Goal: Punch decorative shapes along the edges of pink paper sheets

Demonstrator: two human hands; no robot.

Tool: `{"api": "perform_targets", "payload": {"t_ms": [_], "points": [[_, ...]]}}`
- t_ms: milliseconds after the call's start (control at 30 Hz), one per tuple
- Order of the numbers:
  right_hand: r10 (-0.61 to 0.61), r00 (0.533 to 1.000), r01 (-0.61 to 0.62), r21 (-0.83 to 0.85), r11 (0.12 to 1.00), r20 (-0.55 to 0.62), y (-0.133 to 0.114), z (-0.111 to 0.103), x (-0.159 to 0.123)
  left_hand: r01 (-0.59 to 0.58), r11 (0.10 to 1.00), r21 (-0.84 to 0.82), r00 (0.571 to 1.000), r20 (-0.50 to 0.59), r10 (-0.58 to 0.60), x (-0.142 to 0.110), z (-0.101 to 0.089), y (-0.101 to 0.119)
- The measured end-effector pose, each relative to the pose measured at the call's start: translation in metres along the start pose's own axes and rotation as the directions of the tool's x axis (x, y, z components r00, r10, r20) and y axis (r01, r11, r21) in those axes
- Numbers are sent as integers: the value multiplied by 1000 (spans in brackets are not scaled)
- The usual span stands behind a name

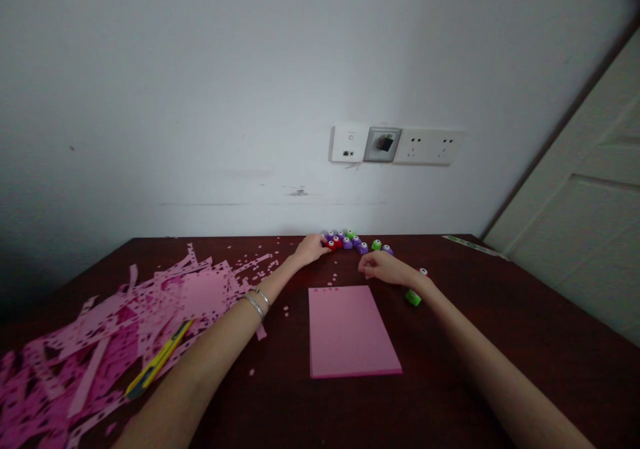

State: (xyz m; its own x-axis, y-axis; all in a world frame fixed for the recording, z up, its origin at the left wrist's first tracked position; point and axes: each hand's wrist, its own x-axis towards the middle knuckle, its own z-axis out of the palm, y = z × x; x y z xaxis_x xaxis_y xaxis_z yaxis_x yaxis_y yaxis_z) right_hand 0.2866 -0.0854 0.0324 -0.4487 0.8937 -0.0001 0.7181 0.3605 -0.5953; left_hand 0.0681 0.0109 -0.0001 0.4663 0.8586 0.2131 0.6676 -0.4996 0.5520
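At the back of the table, my left hand (311,249) has its fingertips closed on a red paper punch (331,244) at the left end of a cluster of small punches. My right hand (381,266) is a little to the right, fingers curled in, with nothing visible in them. Just beyond it are a purple paper punch (363,248) and a green paper punch (377,244). Between my forearms lies a stack of pink paper (353,332), with a short row of small punched shapes along its far edge.
Punched pink paper strips (115,329) are heaped at the left, a yellow utility knife (160,359) on them. Tiny paper cutouts (255,272) are scattered nearby. Another green punch (413,297) sits beside my right forearm. The wall with sockets (427,146) rises behind the table.
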Motion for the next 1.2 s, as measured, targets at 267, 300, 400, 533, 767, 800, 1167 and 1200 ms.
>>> {"api": "perform_targets", "payload": {"t_ms": [267, 300, 400, 533, 767, 800, 1167, 1200], "points": [[-2, 1000, 1, -41, 999, -19, -2, 1, 1, -21, 992, -122, 1000, -2, 21, -2, 3, -1], [-11, 999, 8, -52, 999, -41, -3, 1, 1, -31, 991, -133, 1000, -4, 31, -4, 2, -1], [-52, 989, 41, -76, 996, -140, -10, 1, 0, -65, 986, -152, 998, -14, 63, -9, -2, 1], [-91, 974, 84, -39, 996, -207, -14, 4, 2, -82, 974, -213, 997, -16, 80, -22, -7, 8], [-78, 983, 75, -24, 997, -165, -15, 17, 6, -27, 933, -359, 990, 118, 74, -52, 3, 20], [-88, 985, 86, -22, 996, -148, -16, 19, 6, -17, 930, -367, 988, 139, 72, -55, 4, 21], [-135, 988, 134, -14, 991, -79, -21, 27, 7, 22, 914, -405, 981, 187, 59, -72, 2, 25], [-136, 988, 135, -11, 991, -80, -21, 29, 7, 23, 914, -404, 981, 186, 57, -72, 2, 25]]}}
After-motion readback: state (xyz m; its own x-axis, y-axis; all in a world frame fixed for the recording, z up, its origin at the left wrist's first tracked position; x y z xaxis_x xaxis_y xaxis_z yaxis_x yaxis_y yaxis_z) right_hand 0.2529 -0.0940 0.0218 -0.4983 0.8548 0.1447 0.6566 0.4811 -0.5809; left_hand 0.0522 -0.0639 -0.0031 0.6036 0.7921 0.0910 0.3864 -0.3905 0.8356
